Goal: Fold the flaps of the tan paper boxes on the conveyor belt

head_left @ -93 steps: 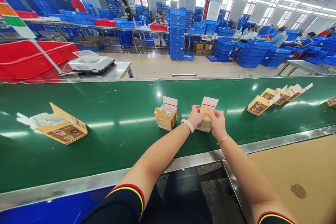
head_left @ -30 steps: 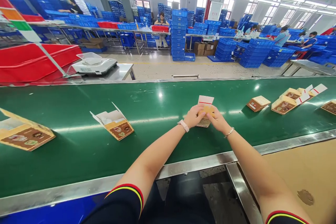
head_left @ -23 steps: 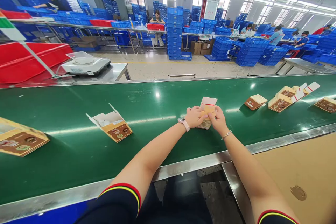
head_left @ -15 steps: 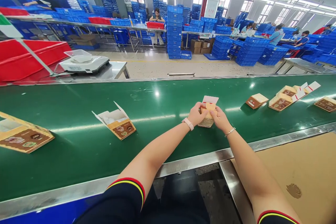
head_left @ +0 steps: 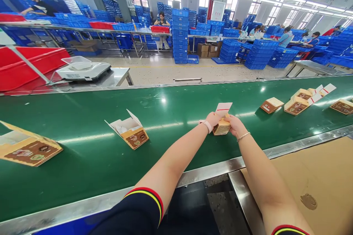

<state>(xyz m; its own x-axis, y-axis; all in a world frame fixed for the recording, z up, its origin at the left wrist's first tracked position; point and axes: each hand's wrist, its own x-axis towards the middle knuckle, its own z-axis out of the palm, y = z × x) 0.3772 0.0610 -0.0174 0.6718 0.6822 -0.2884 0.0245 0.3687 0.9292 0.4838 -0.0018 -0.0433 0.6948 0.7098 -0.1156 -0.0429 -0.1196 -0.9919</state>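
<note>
A small brown-and-tan cardboard box (head_left: 221, 129) stands on the green conveyor belt (head_left: 176, 143) in front of me, between my hands. Its white flap (head_left: 224, 108) with a red stripe sticks up at the back. My left hand (head_left: 214, 119) is closed on the box's left side, by the flaps, and hides part of the top. On the right, my right hand (head_left: 236, 125) has its fingers bent round the box edge, with the thumb near a tan flap. Further left on the belt sits an open box (head_left: 135, 137) with white material inside.
Another open box (head_left: 33, 150) is at the far left. To the right are a closed-looking box (head_left: 271, 105), a cluster of boxes (head_left: 297, 105) with raised flaps, and one more box (head_left: 342, 107). A white scale (head_left: 84, 71) and red bin (head_left: 30, 66) stand beyond the belt. Cardboard (head_left: 311, 176) lies at my right.
The open boxes on the left have shifted right. My hands have moved slightly right with the box and spread apart a little; more of its red-striped flap now shows.
</note>
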